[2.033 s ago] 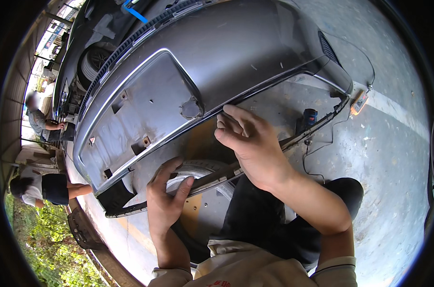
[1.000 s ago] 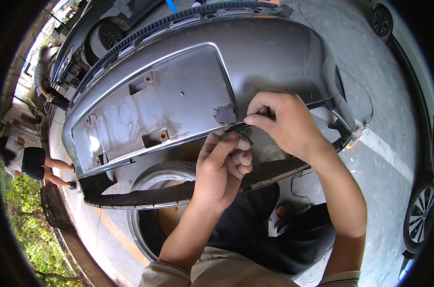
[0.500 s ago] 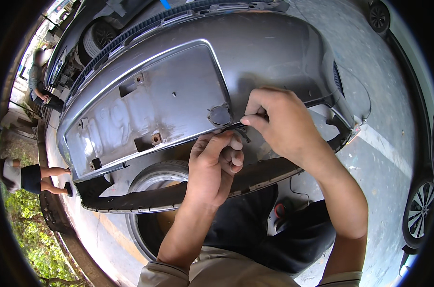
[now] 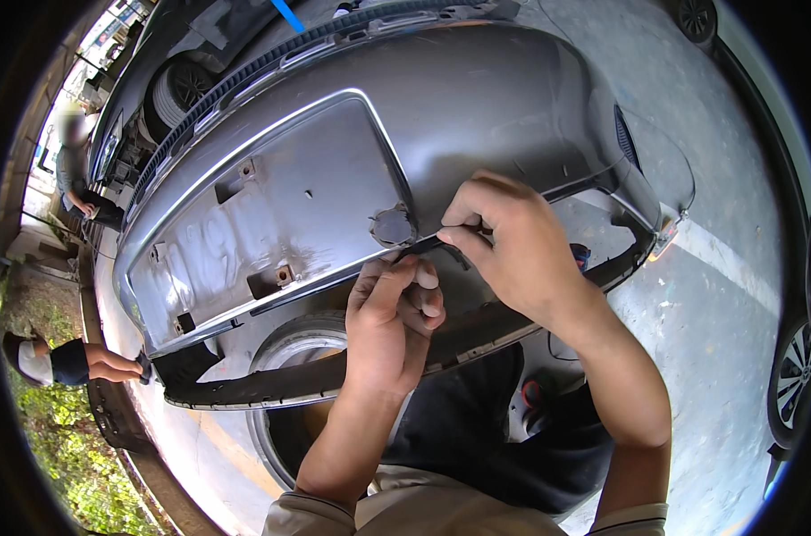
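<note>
A grey car bumper [image 4: 477,98] lies across in front of me, with a chrome-edged recess [image 4: 311,214] on its left half. Near the recess's lower right corner sits a rough-edged dark round patch [image 4: 393,226]. Just below this patch, my left hand [image 4: 394,308] is closed, its thumb and curled fingertips at the bumper's lower lip. My right hand [image 4: 508,237] is pinched at the same lip, slightly to the right; whatever lies between its thumb and fingers is too small or hidden to make out. A dark strip of the lip shows between the hands.
A tyre [image 4: 298,344] lies under the bumper's lower left. Its dark lower rim [image 4: 271,390] curves in front of my legs. Parked cars stand at the far left and right, one showing a wheel [image 4: 794,375]. Two people are at the left. A thin cable [image 4: 691,174] runs on the floor.
The view has shifted a little, moving the bumper slightly left and down in the picture. Both hands keep their closed poses at the lip. The person at the lower left has changed stance.
</note>
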The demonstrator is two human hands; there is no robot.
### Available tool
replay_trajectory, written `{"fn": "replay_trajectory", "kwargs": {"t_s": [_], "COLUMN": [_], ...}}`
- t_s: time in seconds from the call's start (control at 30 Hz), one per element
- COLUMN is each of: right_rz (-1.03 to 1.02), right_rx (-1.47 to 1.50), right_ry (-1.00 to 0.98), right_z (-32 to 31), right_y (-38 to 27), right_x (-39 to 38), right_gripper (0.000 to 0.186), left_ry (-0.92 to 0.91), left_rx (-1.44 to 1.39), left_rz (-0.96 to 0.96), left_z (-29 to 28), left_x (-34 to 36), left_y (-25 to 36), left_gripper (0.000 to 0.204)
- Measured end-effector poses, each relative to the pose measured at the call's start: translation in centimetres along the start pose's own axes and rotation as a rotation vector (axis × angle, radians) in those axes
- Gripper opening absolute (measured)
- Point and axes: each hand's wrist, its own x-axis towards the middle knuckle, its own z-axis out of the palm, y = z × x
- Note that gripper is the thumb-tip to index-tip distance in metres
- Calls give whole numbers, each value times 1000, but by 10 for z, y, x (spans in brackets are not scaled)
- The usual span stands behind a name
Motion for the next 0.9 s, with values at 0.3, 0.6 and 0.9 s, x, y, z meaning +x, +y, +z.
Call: {"fn": "replay_trajectory", "kwargs": {"t_s": [0.3, 0.6, 0.9], "right_rz": [94, 28, 41], "right_rx": [152, -122, -178], "right_ry": [151, -124, -220], "right_z": [-40, -35, -30], "right_y": [40, 41, 31], "right_x": [-45, -75, -82], "right_gripper": [12, 22, 24], "left_ry": [-126, -148, -126], "left_rx": [-181, -445, -134], "left_rz": [104, -30, 37], "left_z": [14, 27, 12], "left_x": [-3, -23, -40], "left_y": [-32, -18, -12], "left_gripper": [10, 23, 45]}}
